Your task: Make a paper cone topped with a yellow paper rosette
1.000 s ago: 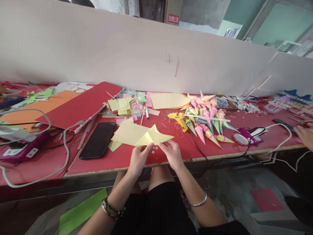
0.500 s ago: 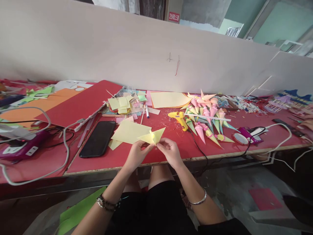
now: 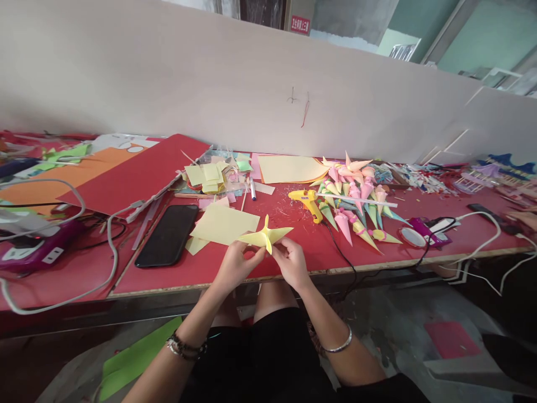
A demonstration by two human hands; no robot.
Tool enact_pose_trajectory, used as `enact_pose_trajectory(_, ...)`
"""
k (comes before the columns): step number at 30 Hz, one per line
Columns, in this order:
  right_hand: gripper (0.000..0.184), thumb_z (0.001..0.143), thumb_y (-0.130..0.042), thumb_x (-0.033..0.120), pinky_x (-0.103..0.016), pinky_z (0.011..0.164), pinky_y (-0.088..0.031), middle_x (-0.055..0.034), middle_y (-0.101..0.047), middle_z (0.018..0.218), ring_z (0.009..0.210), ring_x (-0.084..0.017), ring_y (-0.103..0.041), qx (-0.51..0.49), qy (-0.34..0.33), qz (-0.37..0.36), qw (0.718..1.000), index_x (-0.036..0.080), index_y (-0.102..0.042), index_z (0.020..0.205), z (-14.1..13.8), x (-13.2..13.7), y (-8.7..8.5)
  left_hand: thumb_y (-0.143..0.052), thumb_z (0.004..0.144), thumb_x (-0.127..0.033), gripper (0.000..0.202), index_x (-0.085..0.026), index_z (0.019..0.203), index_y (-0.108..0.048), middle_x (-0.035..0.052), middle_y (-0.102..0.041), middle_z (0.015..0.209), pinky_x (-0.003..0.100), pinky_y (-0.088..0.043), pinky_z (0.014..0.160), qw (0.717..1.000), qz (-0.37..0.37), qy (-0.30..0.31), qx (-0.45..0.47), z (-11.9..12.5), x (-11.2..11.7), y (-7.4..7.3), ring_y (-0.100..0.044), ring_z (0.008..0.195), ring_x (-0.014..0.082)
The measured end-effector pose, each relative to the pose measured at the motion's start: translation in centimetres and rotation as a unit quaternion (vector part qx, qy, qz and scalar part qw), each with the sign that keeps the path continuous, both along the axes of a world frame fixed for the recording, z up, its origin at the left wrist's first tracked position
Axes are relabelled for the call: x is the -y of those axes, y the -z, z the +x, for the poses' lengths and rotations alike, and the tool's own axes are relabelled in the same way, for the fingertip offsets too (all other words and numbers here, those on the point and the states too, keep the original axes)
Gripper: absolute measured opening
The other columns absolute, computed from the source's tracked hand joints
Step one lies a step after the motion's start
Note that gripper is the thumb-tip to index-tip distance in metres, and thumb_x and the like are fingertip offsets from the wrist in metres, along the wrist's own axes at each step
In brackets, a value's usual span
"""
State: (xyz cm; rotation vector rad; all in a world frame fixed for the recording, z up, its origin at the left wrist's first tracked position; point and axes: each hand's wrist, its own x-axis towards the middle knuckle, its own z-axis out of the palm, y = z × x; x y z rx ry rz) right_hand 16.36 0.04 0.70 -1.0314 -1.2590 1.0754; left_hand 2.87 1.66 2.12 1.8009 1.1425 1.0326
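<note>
Between my hands is a folded yellow paper piece (image 3: pixel 267 237) with several pointed arms spreading from its middle like a star. My left hand (image 3: pixel 237 265) pinches its left side between thumb and fingers. On the other side my right hand (image 3: pixel 291 262) pinches it the same way. The piece is held just above the table's front part. Behind my left hand lies a pale yellow paper sheet (image 3: pixel 222 223). A yellow hot glue gun (image 3: pixel 308 204) rests to the right, beside a pile of pastel paper cones (image 3: pixel 344 221).
A black phone (image 3: pixel 168 236) lies left on the red table (image 3: pixel 126 285). Near the back are small paper squares (image 3: pixel 210 176), a marker (image 3: pixel 253 190) and large red card (image 3: pixel 138 173). Purple power strips (image 3: pixel 46 246) and cables flank both sides. Another person's hand (image 3: pixel 524 218) shows far right.
The yellow paper has opened from a flatter, two-pointed shape into a star with several upright and sideways points. Both hands stay close together in nearly the same place.
</note>
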Motion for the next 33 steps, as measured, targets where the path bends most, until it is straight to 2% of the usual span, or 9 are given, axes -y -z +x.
enact_pose_trajectory(4,0.011,0.073,-0.055,0.026,-0.029,0.065,-0.047,-0.005,-0.064,0.072,0.069,-0.019,-0.06,0.102,0.018,0.032,0.994,0.016,-0.06,0.074,0.3,0.1,0.0,-0.059,0.068,-0.029,0.015,-0.016,0.077,-0.057,0.0031,-0.057,0.08,0.026,-0.045,0.067,0.992,0.087,0.022,-0.087,-0.1,0.5,-0.5,-0.054,0.075,0.0154)
enact_pose_trajectory(7,0.01,0.072,-0.054,0.018,-0.029,0.071,-0.046,-0.0052,-0.065,0.079,0.077,-0.019,-0.06,0.149,-0.008,0.079,0.986,0.017,-0.062,0.078,0.3,0.2,-0.4,-0.055,0.073,-0.03,0.013,-0.017,0.076,-0.055,0.0006,-0.053,0.073,0.024,-0.045,0.061,0.989,0.131,0.011,-0.072,0.1,0.7,-0.3,-0.053,0.067,0.0123)
enact_pose_trajectory(11,0.012,0.073,-0.052,0.016,-0.028,0.073,-0.046,-0.0046,-0.064,0.082,0.077,-0.017,-0.059,0.171,-0.022,0.111,0.979,0.018,-0.062,0.081,0.3,0.5,-0.9,-0.051,0.078,-0.026,0.011,-0.017,0.073,-0.056,0.0007,-0.055,0.071,0.021,-0.044,0.059,0.99,0.139,-0.006,-0.037,0.4,0.8,-0.2,-0.054,0.064,0.0108)
enact_pose_trajectory(14,0.008,0.074,-0.053,0.02,-0.028,0.07,-0.046,-0.0036,-0.062,0.076,0.073,-0.016,-0.057,0.156,-0.017,0.106,0.982,0.018,-0.061,0.076,0.4,0.6,-0.8,-0.053,0.076,-0.028,0.013,-0.017,0.073,-0.057,0.0015,-0.059,0.072,0.02,-0.044,0.059,0.994,0.105,-0.03,-0.016,0.3,0.8,-0.3,-0.056,0.064,0.0115)
enact_pose_trajectory(17,0.009,0.073,-0.056,0.025,-0.026,0.067,-0.047,-0.0019,-0.058,0.075,0.071,-0.014,-0.057,0.068,-0.01,0.065,0.995,0.018,-0.056,0.079,0.5,0.5,-0.6,-0.051,0.077,-0.032,0.019,-0.015,0.075,-0.059,0.0024,-0.063,0.074,0.021,-0.045,0.06,0.998,0.046,-0.044,0.015,0.1,0.8,-0.4,-0.057,0.065,0.0129)
enact_pose_trajectory(21,0.028,0.071,-0.059,0.027,-0.025,0.068,-0.046,-0.0017,-0.057,0.082,0.074,-0.013,-0.057,-0.052,-0.014,0.008,0.998,0.019,-0.051,0.097,0.6,0.2,-0.6,-0.045,0.079,-0.036,0.027,-0.014,0.075,-0.061,0.0035,-0.066,0.077,0.023,-0.046,0.064,0.999,-0.023,0.013,0.027,0.0,0.9,-0.5,-0.058,0.068,0.0134)
enact_pose_trajectory(24,0.016,0.074,-0.056,0.03,-0.024,0.067,-0.045,-0.0015,-0.058,0.075,0.073,-0.014,-0.056,-0.052,-0.04,-0.004,0.998,0.017,-0.057,0.084,0.7,0.1,-0.9,-0.044,0.078,-0.037,0.03,-0.013,0.074,-0.062,0.003,-0.066,0.071,0.023,-0.046,0.063,0.998,-0.052,0.029,0.026,0.1,1.0,-0.7,-0.057,0.066,0.0135)
enact_pose_trajectory(27,0.017,0.075,-0.054,0.031,-0.023,0.063,-0.043,0.0008,-0.054,0.064,0.066,-0.013,-0.053,-0.039,-0.031,-0.006,0.999,0.016,-0.057,0.068,0.8,0.1,-1.1,-0.047,0.076,-0.037,0.028,-0.014,0.072,-0.062,0.0024,-0.065,0.069,0.023,-0.047,0.063,0.996,-0.069,0.034,0.036,0.2,1.0,-0.8,-0.058,0.066,0.0137)
enact_pose_trajectory(33,0.021,0.077,-0.051,0.031,-0.022,0.061,-0.041,0.0015,-0.051,0.062,0.064,-0.012,-0.051,-0.019,-0.009,-0.009,1.0,0.016,-0.056,0.063,0.6,0.2,-1.3,-0.048,0.076,-0.037,0.027,-0.014,0.07,-0.061,0.0015,-0.066,0.066,0.022,-0.047,0.061,0.991,-0.107,0.027,0.08,0.4,0.9,-0.4,-0.059,0.062,0.013)
